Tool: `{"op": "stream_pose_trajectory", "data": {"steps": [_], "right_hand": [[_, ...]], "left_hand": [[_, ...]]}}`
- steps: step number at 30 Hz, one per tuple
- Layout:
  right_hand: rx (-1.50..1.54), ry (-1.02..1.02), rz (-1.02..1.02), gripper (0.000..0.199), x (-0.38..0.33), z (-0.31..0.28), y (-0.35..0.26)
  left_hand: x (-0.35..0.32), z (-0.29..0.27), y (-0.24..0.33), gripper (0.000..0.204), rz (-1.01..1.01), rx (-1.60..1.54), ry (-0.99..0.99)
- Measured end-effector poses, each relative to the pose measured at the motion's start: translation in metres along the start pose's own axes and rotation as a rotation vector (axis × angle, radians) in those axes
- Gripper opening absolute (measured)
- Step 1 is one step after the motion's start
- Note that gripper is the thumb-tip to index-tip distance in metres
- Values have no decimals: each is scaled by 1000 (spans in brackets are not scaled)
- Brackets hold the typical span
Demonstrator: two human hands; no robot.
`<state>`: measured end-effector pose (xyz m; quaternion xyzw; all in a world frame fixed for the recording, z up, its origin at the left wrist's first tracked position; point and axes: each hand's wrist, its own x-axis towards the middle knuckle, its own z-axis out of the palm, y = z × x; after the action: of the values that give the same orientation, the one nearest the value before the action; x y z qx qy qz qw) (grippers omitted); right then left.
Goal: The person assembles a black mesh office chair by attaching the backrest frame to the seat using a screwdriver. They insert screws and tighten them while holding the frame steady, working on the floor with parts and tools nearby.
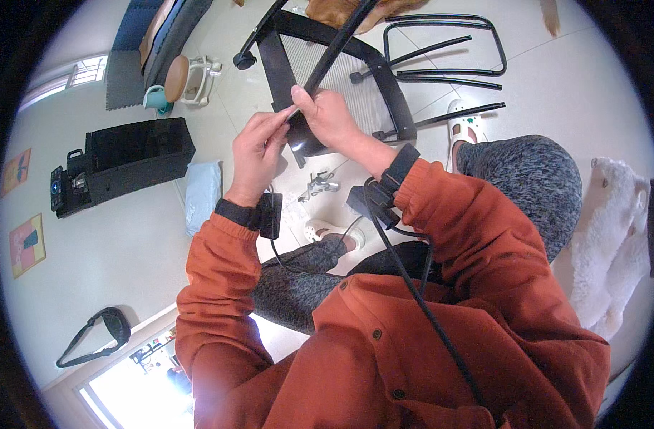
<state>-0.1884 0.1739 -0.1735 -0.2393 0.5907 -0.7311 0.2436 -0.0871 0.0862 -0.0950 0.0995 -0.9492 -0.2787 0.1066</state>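
The chair frame (384,79) looks like matt black plastic around fine mesh cloth, above a glossy pale tiled floor (570,79).

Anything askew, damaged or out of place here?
Nothing looks broken. The black mesh chair back lies flat on the floor with loose black frame tubes beside it and small metal hardware scattered below both hands, left and right.

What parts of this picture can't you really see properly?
All in the head view:
- The end of the black chair part: covered by the left hand and right hand.
- The small metal fittings on the floor: too small to tell apart.
- The black bar: its top is cut off by the picture's upper edge.
- The white fluffy thing: bent and cut by the fisheye rim.
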Motion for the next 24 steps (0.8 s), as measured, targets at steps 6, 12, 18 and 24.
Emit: {"op": "stream_pose_trajectory", "data": {"steps": [6,12,18,24], "right_hand": [[-120,-154,83,60,7,-6,-1],[-136,-262,136,57,13,-12,-6],[-114,-240,84,53,11,-12,-5],[-44,-199,109,55,8,-6,4]], "left_hand": [[-12,3,5,32,-118,-128,75],[-24,5,22,28,-283,-272,126],[-13,15,20,8,-314,-158,240],[-6,-4,15,12,67,262,22]]}}
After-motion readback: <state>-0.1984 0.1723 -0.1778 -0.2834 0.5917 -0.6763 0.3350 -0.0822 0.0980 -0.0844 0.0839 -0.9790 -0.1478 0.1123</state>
